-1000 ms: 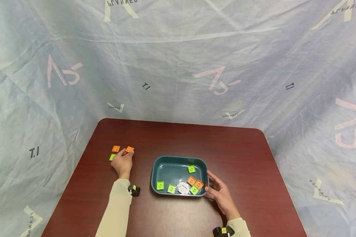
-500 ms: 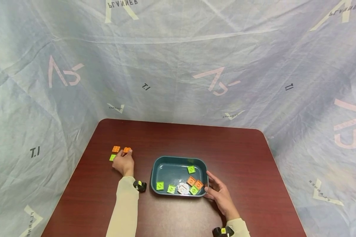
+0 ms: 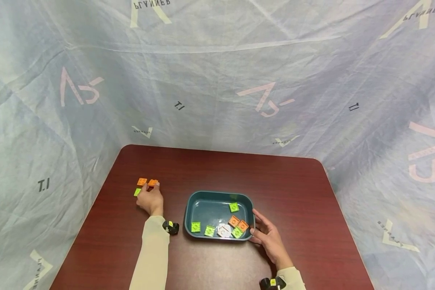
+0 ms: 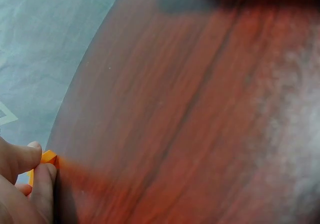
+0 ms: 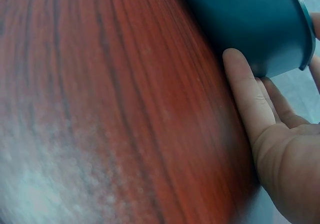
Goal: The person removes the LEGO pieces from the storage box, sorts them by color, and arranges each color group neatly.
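Observation:
In the head view my left hand [image 3: 150, 200] pinches an orange toy building brick [image 3: 153, 182] at the table's left. In the left wrist view the thumb and fingers press on that brick [image 4: 48, 157], partly covering it. Another orange brick [image 3: 142, 181] lies just left of it, and a green brick [image 3: 137, 192] sits beside the hand, partly hidden. My right hand [image 3: 271, 241] holds the right end of a dark teal tray [image 3: 186, 213]. In the right wrist view its fingers lie against the outer wall of the tray [image 5: 250, 29].
Inside the tray lie several green bricks, such as one at the left [image 3: 195, 227], two orange bricks, including one [image 3: 233, 220], and a white piece [image 3: 224, 230]. The dark red table [image 3: 282, 181] has rounded back corners. Printed grey cloth [image 3: 214, 100] hangs behind and beside it.
The left hand's fingers and the pinched orange brick have shifted left, closer to the other orange brick. The left forearm has swung right. The right hand and tray stay in place.

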`<state>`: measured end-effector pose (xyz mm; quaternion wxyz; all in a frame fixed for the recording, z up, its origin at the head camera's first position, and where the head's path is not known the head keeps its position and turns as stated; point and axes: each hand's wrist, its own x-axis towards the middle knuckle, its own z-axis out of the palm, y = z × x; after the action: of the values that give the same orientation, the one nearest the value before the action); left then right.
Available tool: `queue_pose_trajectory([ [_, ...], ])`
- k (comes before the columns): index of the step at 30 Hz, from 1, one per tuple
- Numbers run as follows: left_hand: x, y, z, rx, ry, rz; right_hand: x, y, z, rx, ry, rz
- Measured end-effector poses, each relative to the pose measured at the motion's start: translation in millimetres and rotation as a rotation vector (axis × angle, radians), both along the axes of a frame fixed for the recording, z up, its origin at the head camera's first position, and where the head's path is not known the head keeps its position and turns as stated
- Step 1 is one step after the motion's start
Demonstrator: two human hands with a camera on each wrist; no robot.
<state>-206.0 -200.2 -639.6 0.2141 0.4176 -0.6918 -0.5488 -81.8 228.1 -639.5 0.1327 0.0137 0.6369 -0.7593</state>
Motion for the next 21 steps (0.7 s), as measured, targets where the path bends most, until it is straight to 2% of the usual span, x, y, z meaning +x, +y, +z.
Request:
queue_pose_trajectory([
  [9, -0.3, 1.5, -1.9, -0.019, 0.004, -0.008, -0.4, -1.3, -0.8, -0.001, -0.021, -0.031],
  [21, -0.6, 1.4, -2.6, -0.072, 0.016, -0.029, 0.4, -1.4, 0.8, 0.015, -0.033, -0.017],
])
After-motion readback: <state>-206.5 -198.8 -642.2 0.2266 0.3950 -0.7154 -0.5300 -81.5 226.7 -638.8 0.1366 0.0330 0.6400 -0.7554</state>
